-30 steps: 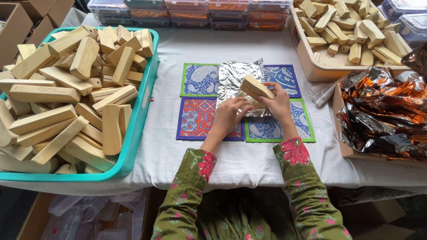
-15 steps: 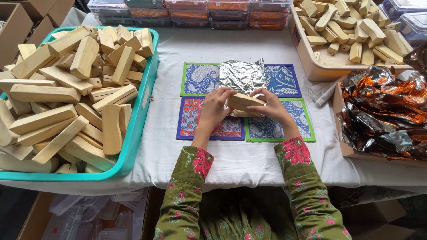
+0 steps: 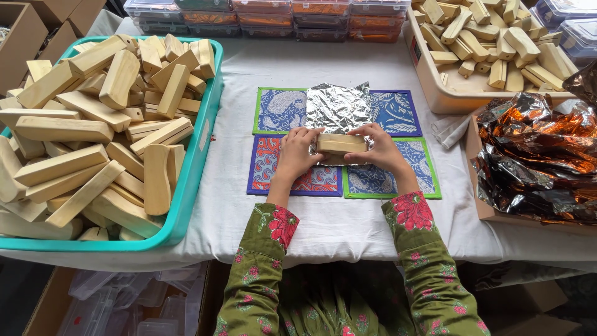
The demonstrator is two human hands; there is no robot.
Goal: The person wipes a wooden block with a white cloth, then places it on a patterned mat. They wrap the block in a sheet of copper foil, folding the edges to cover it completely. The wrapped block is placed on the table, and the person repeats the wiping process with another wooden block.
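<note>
Wooden block (image 3: 341, 144) between both hands, near foil sheet's (image 3: 339, 107) front edge.

We hold our left hand (image 3: 297, 152) and right hand (image 3: 380, 149) close together (fingers curled inward), forearms angled toward each other.

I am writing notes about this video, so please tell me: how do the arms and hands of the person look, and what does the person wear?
Both arms wear long olive-green sleeves printed with large red-pink flowers and small leaf sprigs, ending at the wrists. The left sleeve and right sleeve match the garment over the lap. The left hand and right hand are bare: no gloves, and no rings, watch or bracelets that I can see.
</note>
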